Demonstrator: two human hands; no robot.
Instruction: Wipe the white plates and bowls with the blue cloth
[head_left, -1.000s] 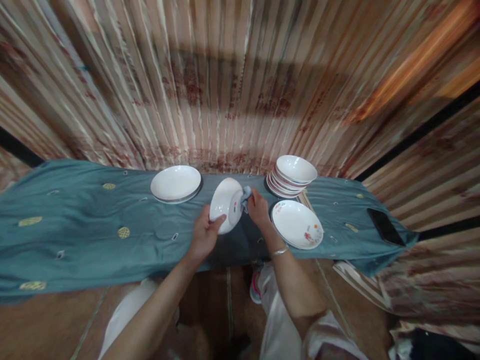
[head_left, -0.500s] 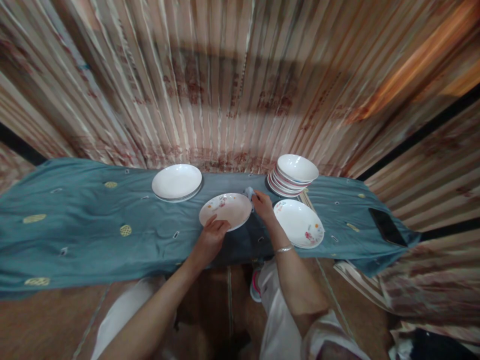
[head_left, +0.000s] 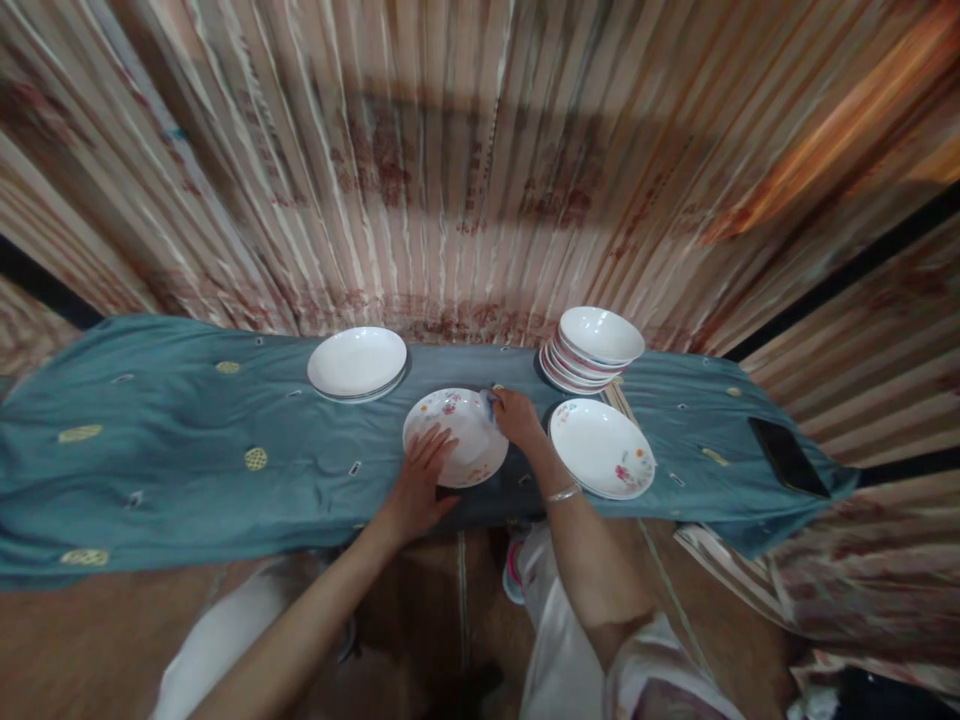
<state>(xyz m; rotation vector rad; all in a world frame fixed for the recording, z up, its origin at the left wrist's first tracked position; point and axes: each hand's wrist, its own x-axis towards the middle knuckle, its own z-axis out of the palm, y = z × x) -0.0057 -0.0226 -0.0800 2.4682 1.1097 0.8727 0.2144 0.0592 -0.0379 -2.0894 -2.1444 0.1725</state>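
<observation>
A white plate with small red flowers (head_left: 457,432) is face up over the teal cloth (head_left: 187,460) in front of me. My left hand (head_left: 420,480) grips its near left rim, thumb under and fingers on top. Closed on a small blue-grey rag (head_left: 489,402), my right hand (head_left: 517,420) presses it against the plate's far right edge. A thin bangle sits on my right wrist.
A similar flowered plate (head_left: 602,448) lies to the right. Behind it stands a stack of bowls (head_left: 592,348). A short stack of plain white plates (head_left: 358,362) is at the back left. A dark phone (head_left: 789,456) lies near the cloth's right end. Striped curtains hang behind.
The plate was tilted on edge with its underside toward me; it has turned face up and come down toward the cloth. The rag moved from the underside to the plate's far rim.
</observation>
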